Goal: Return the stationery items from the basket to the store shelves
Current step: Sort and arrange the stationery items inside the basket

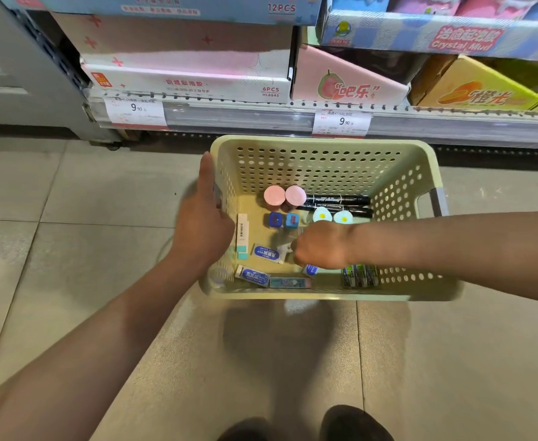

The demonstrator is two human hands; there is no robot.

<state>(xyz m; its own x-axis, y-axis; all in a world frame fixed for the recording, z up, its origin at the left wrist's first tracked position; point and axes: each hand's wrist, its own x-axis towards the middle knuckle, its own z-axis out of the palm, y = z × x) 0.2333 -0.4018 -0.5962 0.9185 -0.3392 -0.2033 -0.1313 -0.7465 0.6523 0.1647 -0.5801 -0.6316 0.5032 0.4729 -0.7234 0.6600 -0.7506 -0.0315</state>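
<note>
A pale green perforated basket (325, 148) sits low over the tiled floor in front of the store shelf (261, 117). My left hand (202, 224) grips its left wall, thumb pointing up along the outside. My right hand (321, 246) reaches down inside, fingers curled on a small blue-and-white eraser (310, 270) that pokes out under the thumb. Also in the basket are two pink-lidded jars (274, 195), two black markers (337, 200), two blue sharpeners (275, 219), two egg-shaped erasers (321, 214), more blue-labelled erasers (266, 253) and green-wrapped packs (360, 275).
The shelf holds display boxes: a pink-and-white one (191, 81) at left, a pink guava box (347, 84), an orange box (474, 90), a blue "Crystal Mud" box (452, 36) above. Price tags (135, 109) hang on the shelf edge. My shoes (350, 424) are below the basket.
</note>
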